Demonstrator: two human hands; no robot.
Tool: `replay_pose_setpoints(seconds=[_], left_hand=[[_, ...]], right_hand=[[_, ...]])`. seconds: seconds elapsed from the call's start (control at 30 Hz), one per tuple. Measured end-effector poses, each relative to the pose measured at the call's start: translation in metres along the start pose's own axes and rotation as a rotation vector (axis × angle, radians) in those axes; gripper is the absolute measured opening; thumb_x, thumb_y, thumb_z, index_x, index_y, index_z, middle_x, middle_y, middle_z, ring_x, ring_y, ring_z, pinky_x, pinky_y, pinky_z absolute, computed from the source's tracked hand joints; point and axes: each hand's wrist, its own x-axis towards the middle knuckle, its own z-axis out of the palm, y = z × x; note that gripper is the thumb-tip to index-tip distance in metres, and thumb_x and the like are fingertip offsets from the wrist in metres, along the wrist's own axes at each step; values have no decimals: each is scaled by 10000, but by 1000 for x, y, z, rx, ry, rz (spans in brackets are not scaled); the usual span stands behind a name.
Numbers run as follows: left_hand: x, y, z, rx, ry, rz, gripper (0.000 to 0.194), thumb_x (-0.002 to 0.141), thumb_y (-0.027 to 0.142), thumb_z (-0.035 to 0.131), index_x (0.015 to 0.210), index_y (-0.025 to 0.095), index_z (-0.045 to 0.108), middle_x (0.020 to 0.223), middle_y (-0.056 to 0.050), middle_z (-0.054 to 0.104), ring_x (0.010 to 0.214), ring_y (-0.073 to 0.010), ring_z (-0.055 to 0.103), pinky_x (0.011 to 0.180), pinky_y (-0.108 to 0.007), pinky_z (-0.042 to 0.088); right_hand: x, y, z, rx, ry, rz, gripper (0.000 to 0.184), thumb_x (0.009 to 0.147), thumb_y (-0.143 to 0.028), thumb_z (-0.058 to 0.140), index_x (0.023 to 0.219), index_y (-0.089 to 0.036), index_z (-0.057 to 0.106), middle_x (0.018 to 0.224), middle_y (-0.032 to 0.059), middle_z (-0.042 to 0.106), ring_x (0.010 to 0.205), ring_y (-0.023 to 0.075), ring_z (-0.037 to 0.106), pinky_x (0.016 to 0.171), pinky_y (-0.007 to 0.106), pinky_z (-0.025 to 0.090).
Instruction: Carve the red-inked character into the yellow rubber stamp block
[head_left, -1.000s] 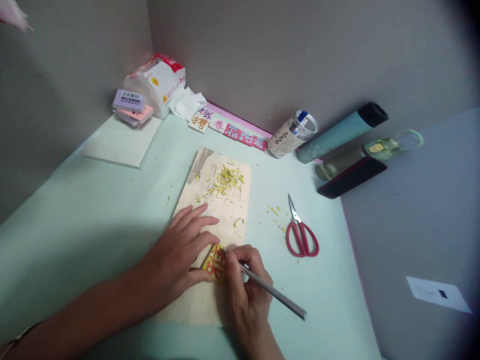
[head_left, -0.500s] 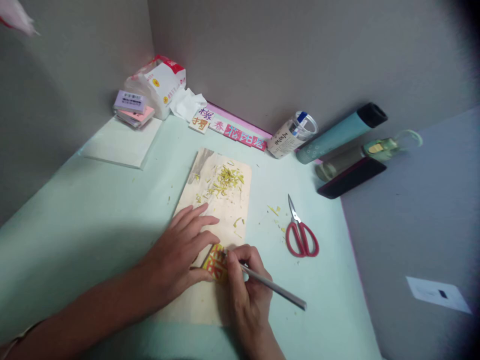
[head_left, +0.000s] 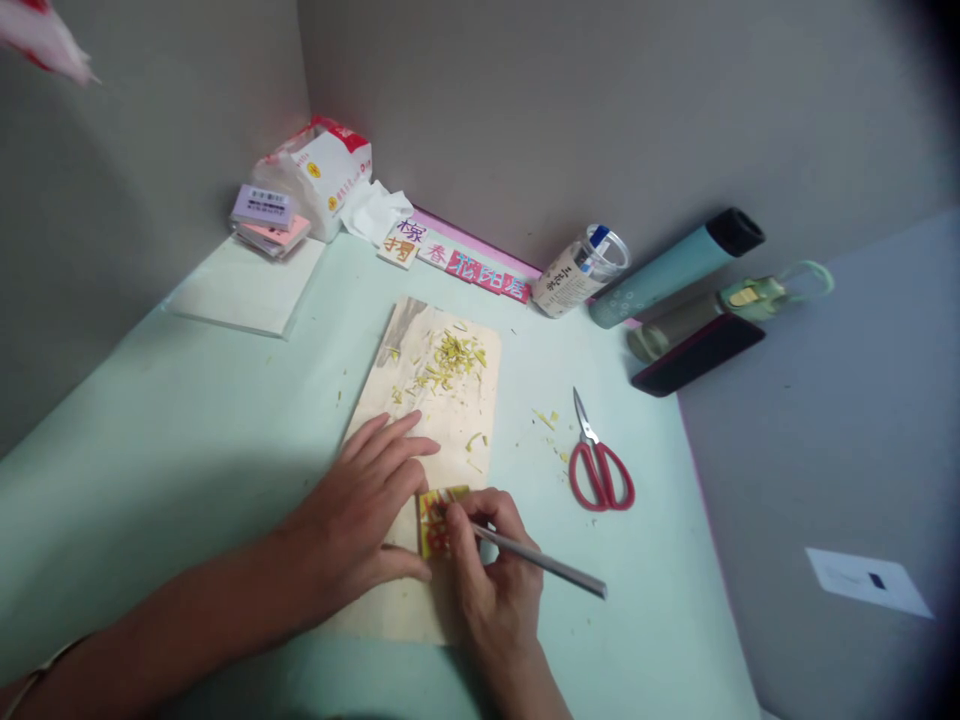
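Observation:
On a pale wooden board [head_left: 450, 435] lies a small square yellow stamp block [head_left: 431, 515] with red characters on its face. My left hand [head_left: 379, 500] steadies it, index finger at the upper left corner and thumb at the lower one; the other fingers are stretched over the board. In a pen grip, my right hand [head_left: 491, 560] holds a slim silver carving knife [head_left: 555, 568], its tip end over the block. The fingers partly hide the block's right side and the blade. Yellow shavings [head_left: 454, 360] are heaped on the board's far half.
Red-handled scissors [head_left: 600, 465] lie right of the board, near loose shavings. Along the back stand a tissue pack [head_left: 330, 175], several character tiles [head_left: 476, 270], a clear cup [head_left: 577, 272], a blue tumbler [head_left: 675, 265], a green bottle [head_left: 686, 322] and a dark phone-like slab [head_left: 697, 355].
The stamp block has turned and now sits straighter on the board. My left index finger and thumb have shifted at its left edge. The knife remains in my right hand.

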Motion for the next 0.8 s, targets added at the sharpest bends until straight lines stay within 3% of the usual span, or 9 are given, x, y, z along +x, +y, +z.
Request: replay_pose_setpoints(seconds=[0.13, 0.27, 0.43, 0.57, 0.67, 0.73, 0.8], left_hand=[[-3, -4, -3, -47, -45, 9, 216, 863, 107, 629, 977, 226, 489, 1317, -93, 602, 1456, -290, 335, 1220, -563, 193], [0, -10, -5, -79, -73, 44, 152, 939, 76, 489, 969, 220, 524, 1318, -71, 628, 1468, -246, 338, 1239, -530, 182], [1, -12, -9, -100, -195, 99, 415, 899, 86, 534, 1290, 223, 506, 1464, -65, 541, 1514, -223, 256, 1267, -479, 188], [2, -9, -13, -142, -258, 94, 549, 858, 85, 547, 1379, 242, 469, 1429, -56, 568, 1513, -235, 268, 1269, -492, 195], [4, -6, -16, -181, -251, 90, 468, 850, 79, 546, 1286, 247, 528, 1322, -42, 630, 1477, -233, 344, 1269, -487, 196], [6, -5, -16, -199, -230, 82, 321, 819, 57, 547, 1079, 243, 579, 1248, -26, 656, 1438, -230, 402, 1264, -477, 204], [7, -5, -16, -219, -201, 64, 193, 808, 59, 560, 869, 238, 525, 1186, -10, 664, 1386, -225, 456, 1254, -464, 218]], right_hand=[[-2, 2, -3, -26, -6, -9, 173, 940, -188, 591, 769, -209, 578, 672, -17, 605, 585, 127, 555, 528, 228, 433], [-3, 4, -4, -35, -28, -59, 195, 926, -164, 611, 745, -212, 556, 681, -18, 610, 602, 128, 558, 559, 238, 432], [-6, 4, -6, -31, -75, -72, 215, 929, -159, 610, 740, -218, 527, 690, -13, 610, 612, 133, 557, 576, 254, 423], [-8, 3, -6, -47, -82, -61, 251, 921, -168, 616, 706, -220, 498, 652, -24, 569, 579, 128, 515, 552, 255, 395], [-9, 3, -6, -48, -80, -55, 256, 919, -174, 620, 701, -220, 493, 653, -21, 567, 584, 132, 515, 560, 261, 398], [-9, 3, -6, -51, -77, -55, 260, 917, -173, 626, 700, -220, 490, 648, -25, 560, 584, 132, 509, 564, 263, 395], [-10, 3, -6, -57, -72, -61, 262, 913, -161, 630, 702, -221, 487, 645, -32, 550, 589, 131, 507, 572, 262, 392]])
